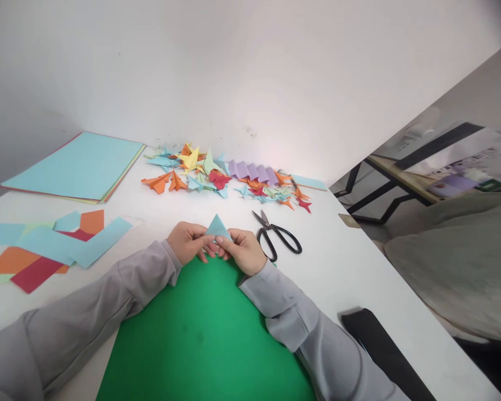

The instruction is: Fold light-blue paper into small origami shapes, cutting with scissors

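Observation:
A small light-blue paper, folded to a point at the top, is held up between my two hands. My left hand pinches its lower left edge. On the other side, my right hand grips the lower right part, thumb in front. Both hands are over the far end of a green sheet. Black-handled scissors lie just right of my right hand, blades pointing away and partly apart. My fingers hide the lower part of the paper.
Folded paper shapes in several colours lie along the wall, beside a purple pleated strip. Paper strips are scattered at left, before a stack of coloured sheets. A black phone-like object lies at right, near a person's clothing.

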{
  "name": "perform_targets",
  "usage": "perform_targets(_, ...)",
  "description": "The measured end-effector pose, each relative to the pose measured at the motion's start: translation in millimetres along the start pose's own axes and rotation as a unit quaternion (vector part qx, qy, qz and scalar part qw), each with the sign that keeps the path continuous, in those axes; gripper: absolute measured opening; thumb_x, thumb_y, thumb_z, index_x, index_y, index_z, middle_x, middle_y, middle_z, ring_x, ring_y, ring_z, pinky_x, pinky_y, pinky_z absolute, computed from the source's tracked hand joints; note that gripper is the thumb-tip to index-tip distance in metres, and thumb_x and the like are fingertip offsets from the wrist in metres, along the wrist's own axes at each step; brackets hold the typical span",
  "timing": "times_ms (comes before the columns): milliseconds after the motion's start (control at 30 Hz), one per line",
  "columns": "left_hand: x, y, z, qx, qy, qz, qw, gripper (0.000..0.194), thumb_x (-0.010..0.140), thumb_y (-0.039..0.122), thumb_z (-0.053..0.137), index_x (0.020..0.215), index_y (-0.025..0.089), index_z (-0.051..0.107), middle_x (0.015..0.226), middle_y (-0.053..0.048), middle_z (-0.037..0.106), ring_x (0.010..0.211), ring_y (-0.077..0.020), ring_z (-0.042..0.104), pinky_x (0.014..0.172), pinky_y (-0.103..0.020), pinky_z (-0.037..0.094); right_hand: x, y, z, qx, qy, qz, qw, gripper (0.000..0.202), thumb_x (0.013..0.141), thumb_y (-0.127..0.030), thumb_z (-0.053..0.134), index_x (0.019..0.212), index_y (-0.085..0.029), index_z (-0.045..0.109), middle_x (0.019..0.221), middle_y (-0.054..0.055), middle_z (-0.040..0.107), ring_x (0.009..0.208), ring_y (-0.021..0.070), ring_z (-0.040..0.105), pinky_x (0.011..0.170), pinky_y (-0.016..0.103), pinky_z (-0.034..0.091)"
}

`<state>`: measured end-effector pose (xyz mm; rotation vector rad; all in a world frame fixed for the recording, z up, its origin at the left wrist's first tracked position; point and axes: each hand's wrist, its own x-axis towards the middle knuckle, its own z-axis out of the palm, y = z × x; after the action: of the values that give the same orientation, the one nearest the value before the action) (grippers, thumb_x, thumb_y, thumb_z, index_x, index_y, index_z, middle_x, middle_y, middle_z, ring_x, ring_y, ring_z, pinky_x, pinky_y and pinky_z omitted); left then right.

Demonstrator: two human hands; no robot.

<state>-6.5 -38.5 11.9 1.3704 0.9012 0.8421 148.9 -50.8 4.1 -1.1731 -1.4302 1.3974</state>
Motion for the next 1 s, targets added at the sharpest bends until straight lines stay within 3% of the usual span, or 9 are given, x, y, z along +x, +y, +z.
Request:
perform_targets(200, 1.4, 1.3, 1.8, -0.045, 0.032, -0.027, 0.998, 0.031, 0.06, 0.037, 0.067, 0.061, 0.007, 0.061, 0.055, -0.007, 0.063, 0.048, -0.0162, 0.061, 0.037, -0.025, 0.05, 1.6, 1.4, 2.3, -0.029, 0.121, -0.013, 0.992, 0.043, 0.053, -0.045, 0.072, 0.043, -0.018, 0.04, 0.031, -0.007, 0.042, 0.03, 0.0043, 0.031, 0.033, 0.019, 0.02)
perform_targets(300, 1.3, 2.5, 1.5, -0.056, 0.034, -0.031, 0.997, 0.032, 0.058, 0.038, 0.068, 0.06, 0.007, 0.061, 0.054, -0.006, 0.062, 0.048, -0.0165, 0.061, 0.038, -0.025, 0.05, 1.5, 1.6, 2.4, -0.034, 0.139, -0.016, 0.99, 0.044, 0.052, -0.043, 0.073, 0.041, -0.018, 0.038, 0.03, -0.008, 0.04, 0.03, 0.0039, 0.029, 0.033, 0.019, 0.019)
perform_targets(533, 1.9, 5.5, -0.2, -0.076, 0.071, -0.052, 0.993, 0.03, 0.055, 0.036, 0.07, 0.054, 0.008, 0.058, 0.054, -0.007, 0.063, 0.047, -0.016, 0.061, 0.037, -0.024, 0.049, 0.9, 2.0, -1.4, 0.025, 0.076, -0.001, 0.997, 0.036, 0.057, -0.048, 0.069, 0.052, -0.017, 0.049, 0.041, -0.004, 0.053, 0.034, 0.0069, 0.043, 0.036, 0.02, 0.03)
perform_targets(833, 2.2, 6.3, -0.5, -0.08, 0.07, -0.057, 0.993, 0.028, 0.057, 0.034, 0.069, 0.056, 0.008, 0.059, 0.055, -0.007, 0.064, 0.048, -0.0167, 0.061, 0.037, -0.025, 0.049, 1.1, -0.1, 0.9, 0.03, 0.146, 0.008, 0.989, 0.04, 0.048, -0.041, 0.076, 0.045, -0.018, 0.043, 0.031, -0.006, 0.046, 0.028, 0.0052, 0.036, 0.032, 0.019, 0.025)
perform_targets(1000, 2.3, 4.8, -2.3, -0.074, 0.046, -0.053, 0.995, 0.03, 0.057, 0.036, 0.069, 0.054, 0.008, 0.058, 0.051, -0.006, 0.062, 0.046, -0.0161, 0.06, 0.035, -0.024, 0.049, -0.5, 1.3, -3.3, 0.056, 0.092, 0.01, 0.994, 0.039, 0.06, -0.05, 0.065, 0.049, -0.016, 0.051, 0.041, -0.003, 0.054, 0.034, 0.0058, 0.043, 0.035, 0.019, 0.032)
